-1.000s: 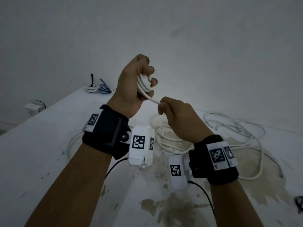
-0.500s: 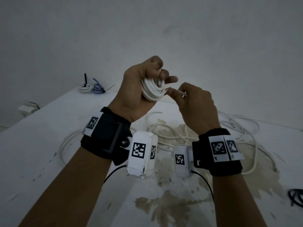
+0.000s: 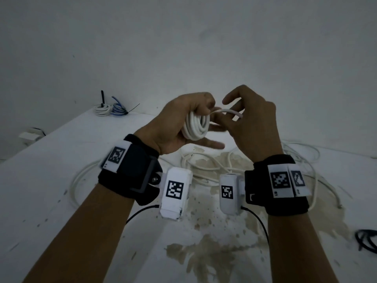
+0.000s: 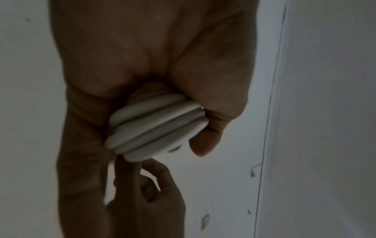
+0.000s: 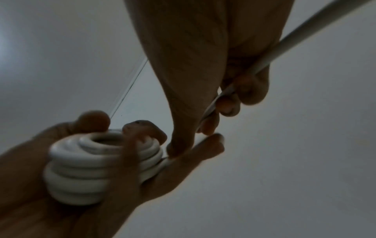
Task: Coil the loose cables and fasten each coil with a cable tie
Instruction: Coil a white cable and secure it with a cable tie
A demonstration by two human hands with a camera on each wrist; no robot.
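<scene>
My left hand [image 3: 201, 108] grips a small coil of white cable [image 3: 195, 125] held above the table, thumb on top and fingers beneath. The left wrist view shows the stacked turns of the coil [image 4: 156, 125] in my palm. My right hand [image 3: 240, 119] is just right of the coil and pinches the free strand [image 3: 226, 112] that leaves it. In the right wrist view that strand [image 5: 284, 48] runs through my curled fingers toward the coil [image 5: 101, 165]. The rest of the white cable [image 3: 214, 166] lies loose on the table below.
The white table [image 3: 61, 160] has brown stains in its middle. At its back left corner sit a white coil [image 3: 101, 110] and a blue coil [image 3: 118, 109], each with a black tie. A black cable [image 3: 367, 240] lies at the right edge. A wall stands close behind.
My right hand moved from below the coil up to its right side, carrying the strand around. The coil in my left hand turned and gained a turn.
</scene>
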